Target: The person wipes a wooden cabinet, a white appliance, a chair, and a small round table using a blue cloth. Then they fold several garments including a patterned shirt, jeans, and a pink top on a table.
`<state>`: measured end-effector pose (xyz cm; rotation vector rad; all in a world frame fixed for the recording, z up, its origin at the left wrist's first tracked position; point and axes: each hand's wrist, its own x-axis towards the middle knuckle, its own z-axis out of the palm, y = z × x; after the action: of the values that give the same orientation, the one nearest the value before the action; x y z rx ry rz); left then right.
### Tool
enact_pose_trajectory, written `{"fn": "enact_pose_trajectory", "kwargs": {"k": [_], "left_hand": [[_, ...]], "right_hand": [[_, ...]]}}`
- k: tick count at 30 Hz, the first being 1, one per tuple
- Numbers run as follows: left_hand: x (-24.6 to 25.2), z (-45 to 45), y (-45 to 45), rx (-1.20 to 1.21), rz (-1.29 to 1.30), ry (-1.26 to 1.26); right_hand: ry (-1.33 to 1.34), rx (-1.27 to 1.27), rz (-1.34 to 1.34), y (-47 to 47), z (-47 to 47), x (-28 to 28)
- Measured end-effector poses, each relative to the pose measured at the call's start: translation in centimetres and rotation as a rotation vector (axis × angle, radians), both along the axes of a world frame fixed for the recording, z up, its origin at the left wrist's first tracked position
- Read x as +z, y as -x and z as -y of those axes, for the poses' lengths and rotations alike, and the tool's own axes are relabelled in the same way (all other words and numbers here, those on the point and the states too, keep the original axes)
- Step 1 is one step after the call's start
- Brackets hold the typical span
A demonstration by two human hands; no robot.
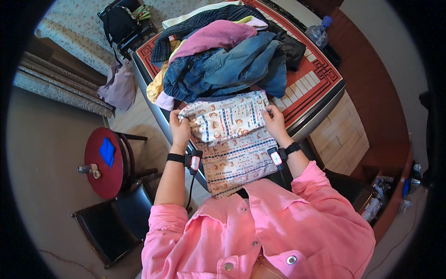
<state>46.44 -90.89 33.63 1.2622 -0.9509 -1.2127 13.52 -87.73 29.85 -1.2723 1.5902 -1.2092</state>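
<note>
A white cloth garment [240, 164] with a monkey print hangs over the front edge of the table, its upper part folded over. My left hand [180, 130] pinches the left end of the fold between thumb and fingers. At the right end, my right hand [276, 123] grips the same cloth near its corner. The lower part of the cloth drapes down towards my lap. Just beyond it lies a heap of clothes, with blue jeans [226, 69] in front and a pink garment [216, 38] on top.
The table [313, 90] has a red patterned top. A plastic bottle [318, 33] stands at its far right. To the left are a round red stool [101, 150] with a blue cloth [107, 152], a black chair [108, 223] and a lilac bag [118, 87].
</note>
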Motion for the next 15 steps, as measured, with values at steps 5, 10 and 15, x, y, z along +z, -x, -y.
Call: {"fn": "enact_pose_trajectory", "kwargs": {"k": [5, 10, 15], "left_hand": [[-1.1, -0.5, -1.4, 0.044, -0.122, -0.51], [-1.7, -1.4, -2.9, -0.133, -0.439, -0.62], [-1.9, -0.9, -2.0, -0.227, -0.243, -0.341]], "right_hand": [[-0.101, -0.015, -0.116, -0.5, 0.3, 0.3], [-0.199, 0.053, 0.133, -0.3, 0.0, 0.2], [-0.235, 0.147, 0.103, -0.1, -0.2, 0.1]]}}
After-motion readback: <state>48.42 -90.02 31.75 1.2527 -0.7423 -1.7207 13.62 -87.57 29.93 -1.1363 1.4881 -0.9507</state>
